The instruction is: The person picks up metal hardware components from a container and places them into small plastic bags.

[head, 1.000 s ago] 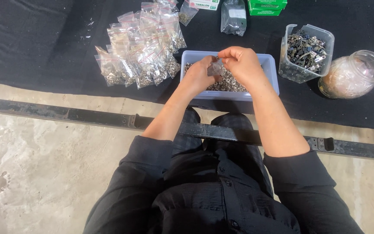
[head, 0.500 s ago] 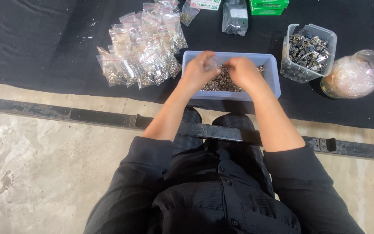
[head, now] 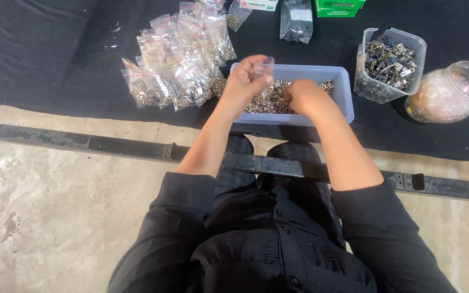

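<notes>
Black cloth (head: pixel 39 49) covers the tabletop, its near edge running just in front of a pale blue plastic tray (head: pixel 343 95) of small metal parts (head: pixel 270 100). Open cloth lies to the left; to the right the tray is hemmed by a clear square tub (head: pixel 389 62) of darker metal pieces and a glass jar (head: pixel 446 92), with a heap of filled little bags (head: pixel 180 59) on its left side. Half a second ago both hands were low over the tray — now the left hand (head: pixel 248 78) has risen, its grip pinched narrow on a small clear bag (head: pixel 264 65) above the tray's far-left corner. The right hand (head: pixel 302 95) is curled down among the parts; what its grip holds cannot be told.
</notes>
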